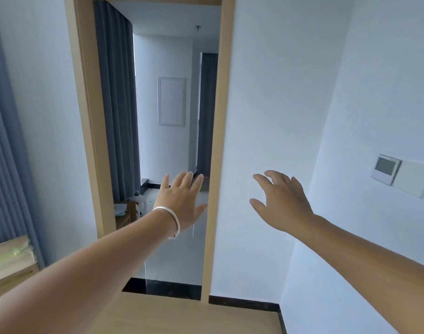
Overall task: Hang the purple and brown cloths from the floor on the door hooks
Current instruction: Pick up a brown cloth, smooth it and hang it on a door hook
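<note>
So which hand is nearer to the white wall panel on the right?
Right. The right hand is spread in front of the wall, left of the wall panel; the left hand is farther left, over the doorway.

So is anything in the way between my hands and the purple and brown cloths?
Cannot judge: neither cloth nor any door hook is in view. Left hand and right hand are open and empty, raised toward the doorway.
</note>
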`<state>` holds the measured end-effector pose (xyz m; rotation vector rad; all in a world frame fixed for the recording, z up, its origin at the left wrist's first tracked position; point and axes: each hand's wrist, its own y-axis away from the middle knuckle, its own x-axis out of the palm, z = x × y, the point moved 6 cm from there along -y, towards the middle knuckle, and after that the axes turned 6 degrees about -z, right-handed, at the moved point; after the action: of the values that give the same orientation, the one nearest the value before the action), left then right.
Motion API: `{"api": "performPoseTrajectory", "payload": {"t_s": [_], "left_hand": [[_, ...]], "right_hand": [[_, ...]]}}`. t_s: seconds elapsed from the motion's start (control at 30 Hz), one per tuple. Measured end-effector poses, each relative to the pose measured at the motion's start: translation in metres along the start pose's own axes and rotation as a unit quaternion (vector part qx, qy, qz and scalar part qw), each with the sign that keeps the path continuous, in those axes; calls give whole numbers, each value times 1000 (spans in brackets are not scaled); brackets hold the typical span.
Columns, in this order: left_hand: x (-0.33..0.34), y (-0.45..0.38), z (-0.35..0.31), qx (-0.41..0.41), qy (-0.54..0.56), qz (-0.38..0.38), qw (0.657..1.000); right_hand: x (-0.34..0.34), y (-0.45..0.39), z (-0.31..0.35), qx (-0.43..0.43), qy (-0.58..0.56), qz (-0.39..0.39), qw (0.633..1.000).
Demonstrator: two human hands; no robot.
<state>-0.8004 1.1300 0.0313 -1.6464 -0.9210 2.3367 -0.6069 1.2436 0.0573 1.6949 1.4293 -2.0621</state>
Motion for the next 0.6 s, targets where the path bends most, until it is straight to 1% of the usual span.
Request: {"api": "performPoseTrajectory", "payload": {"t_s": [0.2, 0.3, 0.47, 0.6], "left_hand": [[52, -30, 61, -25, -15, 13, 999], [76, -37, 97, -48, -32, 17, 998], [119, -34, 173, -131, -84, 59, 986], [131, -23, 239, -215, -139, 89, 963]], "right_hand": [[61, -74, 42, -41, -22, 11, 999], [92, -112, 73, -71, -53, 13, 996], [149, -176, 139, -139, -107, 10, 984], [187, -233, 197, -200, -153, 5, 968]]}}
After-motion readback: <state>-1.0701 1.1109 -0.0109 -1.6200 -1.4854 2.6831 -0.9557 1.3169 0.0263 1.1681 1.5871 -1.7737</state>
